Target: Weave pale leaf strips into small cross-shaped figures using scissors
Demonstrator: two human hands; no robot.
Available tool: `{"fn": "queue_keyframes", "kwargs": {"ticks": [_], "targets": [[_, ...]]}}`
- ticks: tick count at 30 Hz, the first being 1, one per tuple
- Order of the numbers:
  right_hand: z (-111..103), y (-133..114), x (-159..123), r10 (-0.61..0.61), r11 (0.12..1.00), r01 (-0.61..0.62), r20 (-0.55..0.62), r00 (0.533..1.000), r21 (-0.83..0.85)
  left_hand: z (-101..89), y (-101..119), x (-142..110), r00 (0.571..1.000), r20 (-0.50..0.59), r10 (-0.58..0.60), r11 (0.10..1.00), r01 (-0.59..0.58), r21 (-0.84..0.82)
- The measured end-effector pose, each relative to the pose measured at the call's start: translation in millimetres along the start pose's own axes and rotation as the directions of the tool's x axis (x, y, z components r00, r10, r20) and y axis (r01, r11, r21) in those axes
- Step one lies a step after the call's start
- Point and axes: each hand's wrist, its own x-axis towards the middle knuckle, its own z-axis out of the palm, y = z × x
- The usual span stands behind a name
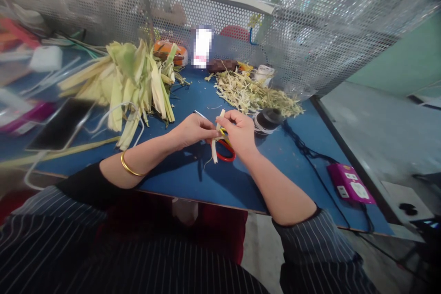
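My left hand (195, 130) pinches a narrow pale strip of corn husk (214, 150), whose end hangs below the fingers. My right hand (240, 131) also has its fingertips closed on the strip, where its upper end sticks up between the hands. Scissors with a red and yellow handle (228, 155) show beneath the hands, and a metal blade tip pokes out beyond the left one. Whether a hand bears on the scissors, I cannot tell. A dark spool wound with white thread (268, 120) stands right of my right hand.
A pile of corn husks (127, 73) lies at the back left, and husk scraps (255, 92) are heaped at the back right. A phone (61, 124) with a white cable lies left. A purple power strip (350, 183) sits right. Perforated metal mesh (223, 4) borders the blue table (182, 170).
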Motion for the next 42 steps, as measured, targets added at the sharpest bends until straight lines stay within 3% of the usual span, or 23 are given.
{"fn": "queue_keyframes", "kwargs": {"ticks": [6,9,12,15,17,19,23,28,32,34,36,37,39,41,42], "targets": [[-1.6,-1.3,0.7,-0.051,0.996,0.046,-0.065,0.997,-0.074,3.3,0.8,-2.0,1.0,0.007,-0.009,1.0,0.009,0.03],[-7.0,-1.7,7.9,-0.089,0.995,0.085,-0.071,0.994,-0.054,2.3,-1.3,-0.3,0.998,-0.065,0.003,0.998,-0.007,-0.059],[-9.6,3.0,14.5,0.088,0.99,-0.072,-0.123,0.988,0.125,-1.8,-2.1,2.8,0.984,-0.176,-0.02,0.985,-0.012,-0.174],[-6.8,8.6,15.7,0.332,0.875,-0.317,0.022,0.943,0.367,-5.8,-2.5,4.9,0.979,-0.198,-0.05,0.965,-0.003,-0.261],[-3.9,9.5,13.5,0.367,0.787,-0.405,0.175,0.914,0.465,-7.0,-3.3,4.9,0.982,-0.184,-0.041,0.968,-0.006,-0.25],[-2.0,7.9,10.6,0.341,0.751,-0.413,0.234,0.911,0.515,-6.7,-4.5,4.0,0.986,-0.164,-0.018,0.983,-0.012,-0.181],[-0.7,2.5,6.8,0.312,0.782,-0.361,0.182,0.932,0.508,-3.5,-7.8,2.9,0.993,-0.113,0.017,0.997,-0.025,-0.075],[0.6,-0.3,5.8,0.282,0.862,-0.266,0.027,0.959,0.432,1.5,-8.5,3.7,0.995,-0.081,0.049,0.998,-0.053,-0.042],[-1.3,3.3,10.2,0.184,0.914,-0.155,-0.044,0.982,0.376,0.2,-6.6,5.3,0.987,-0.161,0.001,0.979,-0.033,-0.2],[-2.0,6.7,12.9,0.232,0.899,-0.18,-0.086,0.969,0.398,-3.3,-5.0,6.7,0.975,-0.22,-0.02,0.95,-0.05,-0.307],[-1.1,8.8,13.1,0.353,0.857,-0.268,-0.122,0.927,0.441,-7.3,-2.9,8.0,0.962,-0.27,-0.024,0.918,-0.085,-0.386],[0.2,8.7,11.9,0.406,0.834,-0.318,-0.11,0.907,0.451,-9.0,-1.8,8.4,0.957,-0.29,-0.024,0.904,-0.103,-0.414],[4.2,5.4,6.4,0.432,0.809,-0.404,0.037,0.901,0.427,-10.5,-0.3,8.4,0.951,-0.309,-0.02,0.883,-0.128,-0.452],[9.4,-0.7,-1.4,0.332,0.833,-0.414,0.265,0.905,0.367,-9.2,0.0,7.6,0.954,-0.298,-0.03,0.87,-0.122,-0.478],[12.0,-4.0,-5.4,0.272,0.852,-0.383,0.324,0.906,0.356,-7.6,-0.4,7.1,0.958,-0.285,-0.039,0.866,-0.11,-0.488]]}}
